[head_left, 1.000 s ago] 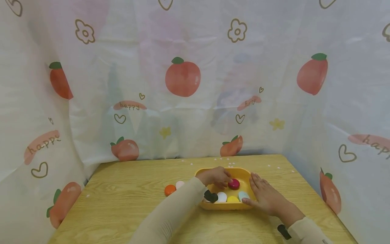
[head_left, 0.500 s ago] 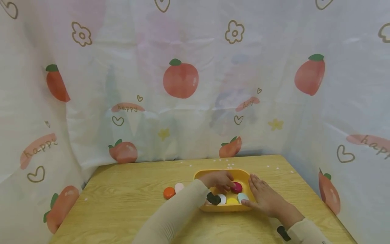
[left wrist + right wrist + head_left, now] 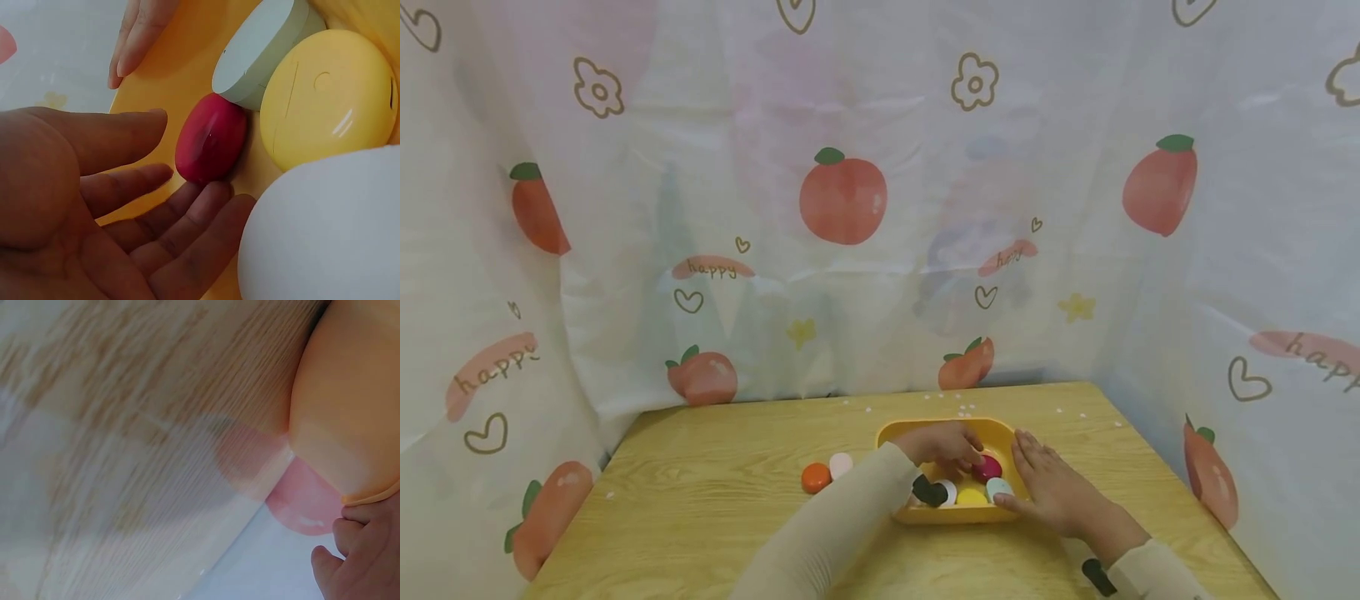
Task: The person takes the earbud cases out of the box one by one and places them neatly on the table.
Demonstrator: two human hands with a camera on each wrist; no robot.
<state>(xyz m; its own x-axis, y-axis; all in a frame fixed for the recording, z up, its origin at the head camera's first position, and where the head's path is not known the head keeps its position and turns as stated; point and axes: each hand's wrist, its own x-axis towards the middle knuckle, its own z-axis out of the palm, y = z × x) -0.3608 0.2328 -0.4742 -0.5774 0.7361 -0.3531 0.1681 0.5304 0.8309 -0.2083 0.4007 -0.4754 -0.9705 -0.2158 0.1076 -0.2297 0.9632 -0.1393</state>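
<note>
A crimson rounded disc-like piece [image 3: 211,139] lies in the yellow tray [image 3: 955,514]. My left hand [image 3: 946,443] reaches into that tray; in the left wrist view its fingertips are at the piece's lower edge, while the thumb stands apart from it. Beside the piece are a pale mint round piece [image 3: 998,489], a yellow one [image 3: 972,497] and a white one [image 3: 325,231]. My right hand [image 3: 1060,487] rests with extended fingers along the tray's right rim, its thumb near the mint piece. The left sleeve and wrist hide part of the tray's left side.
Left of the tray, an orange round piece [image 3: 816,477] and a pale pink one [image 3: 841,465] lie on the wooden table [image 3: 722,492]. Small white specks dot the table's far side. A printed fruit curtain [image 3: 880,333] encloses the back and sides.
My left hand has shifted slightly right inside the tray, and the crimson piece has moved right and nearer to the mint piece. The right hand stays at the rim.
</note>
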